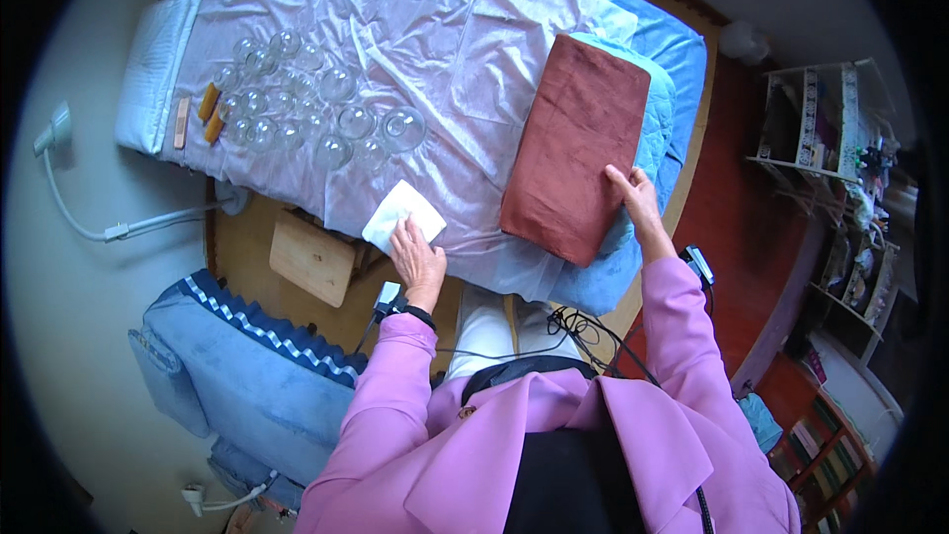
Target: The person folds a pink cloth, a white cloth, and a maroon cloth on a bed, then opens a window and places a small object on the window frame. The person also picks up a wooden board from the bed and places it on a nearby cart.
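Observation:
My left hand (pixel 417 256) rests with its fingertips on a folded white cloth or paper (pixel 404 209), near the front edge of a bed with a pale, shiny sheet (pixel 452 52). My right hand (pixel 636 196) touches the right edge of a folded reddish-brown towel (pixel 574 141), thumb on top; whether the fingers grip it is hard to tell. Under the towel lies a light blue quilted pad (pixel 658 100). Several clear glass cups (pixel 402 129) stand grouped on the left of the sheet. Beside them lie yellow-brown bars (pixel 214 124) and a flat wooden piece (pixel 182 123).
A white pillow (pixel 158 74) lies at the bed's left end. A wooden stool (pixel 313 258) stands below the front edge, near a blue couch (pixel 245 363). A wall lamp (pixel 126 230) reaches in from the left. Black cables (pixel 582 334) hang before my legs. Shelves (pixel 823 156) stand right.

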The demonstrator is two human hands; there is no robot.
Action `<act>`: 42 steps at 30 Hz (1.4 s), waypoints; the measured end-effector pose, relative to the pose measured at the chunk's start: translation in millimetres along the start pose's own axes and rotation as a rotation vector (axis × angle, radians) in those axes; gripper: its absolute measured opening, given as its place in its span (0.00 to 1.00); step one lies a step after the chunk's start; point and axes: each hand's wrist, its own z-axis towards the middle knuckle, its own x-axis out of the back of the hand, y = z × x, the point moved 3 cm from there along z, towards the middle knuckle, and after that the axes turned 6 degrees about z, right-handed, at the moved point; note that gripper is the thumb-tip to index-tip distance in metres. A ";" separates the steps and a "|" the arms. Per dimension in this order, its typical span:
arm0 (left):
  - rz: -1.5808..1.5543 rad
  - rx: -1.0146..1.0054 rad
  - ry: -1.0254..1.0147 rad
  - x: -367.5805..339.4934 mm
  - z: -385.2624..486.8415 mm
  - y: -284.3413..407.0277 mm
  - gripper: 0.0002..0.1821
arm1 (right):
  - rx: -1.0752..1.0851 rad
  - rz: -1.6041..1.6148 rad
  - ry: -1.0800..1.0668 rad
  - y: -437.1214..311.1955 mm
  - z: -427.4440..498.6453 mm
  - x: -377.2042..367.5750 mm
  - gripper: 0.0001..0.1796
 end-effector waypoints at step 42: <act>-0.713 -0.028 -0.331 14.4 68.3 174.1 0.32 | -0.110 -0.011 -0.056 46.7 -42.2 11.3 0.33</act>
